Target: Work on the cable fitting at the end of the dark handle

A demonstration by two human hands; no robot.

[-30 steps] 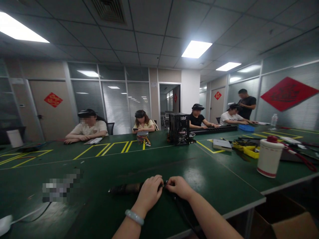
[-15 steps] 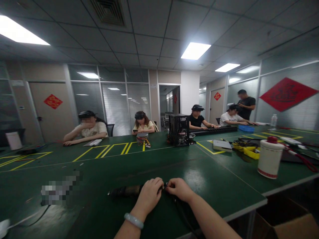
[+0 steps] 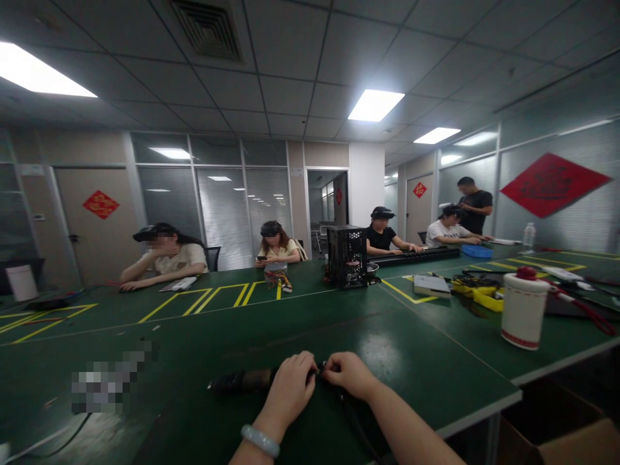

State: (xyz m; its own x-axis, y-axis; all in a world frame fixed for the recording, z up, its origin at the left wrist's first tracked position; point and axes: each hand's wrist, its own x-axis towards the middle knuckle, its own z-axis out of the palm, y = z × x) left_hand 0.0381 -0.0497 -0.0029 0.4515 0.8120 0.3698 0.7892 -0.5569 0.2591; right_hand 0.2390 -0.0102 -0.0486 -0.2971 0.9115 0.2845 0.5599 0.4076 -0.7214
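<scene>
A dark, long tool with a brownish middle (image 3: 245, 380) lies on the green table (image 3: 203, 342), pointing left. My left hand (image 3: 294, 382) is closed over its right end, with a pale bracelet (image 3: 260, 440) on the wrist. Just to the right, my right hand (image 3: 349, 374) pinches a small dark end piece close to the left fingertips. From beneath my right hand a black cable (image 3: 356, 423) runs down toward the table's front edge. The fingers hide most of the spot where the tool and the end piece meet.
A black open metal case (image 3: 346, 255) stands mid-table. To the right are a white cup with a red top (image 3: 524, 310), a yellow tray (image 3: 488, 298) and a white box (image 3: 431, 285). A blurred item (image 3: 99, 387) lies left. Several people sit or stand beyond the table.
The view has shifted slightly. Both hands keep nearly the same pose around the tool's end. Across the table at the left, a seated person's head has turned.
</scene>
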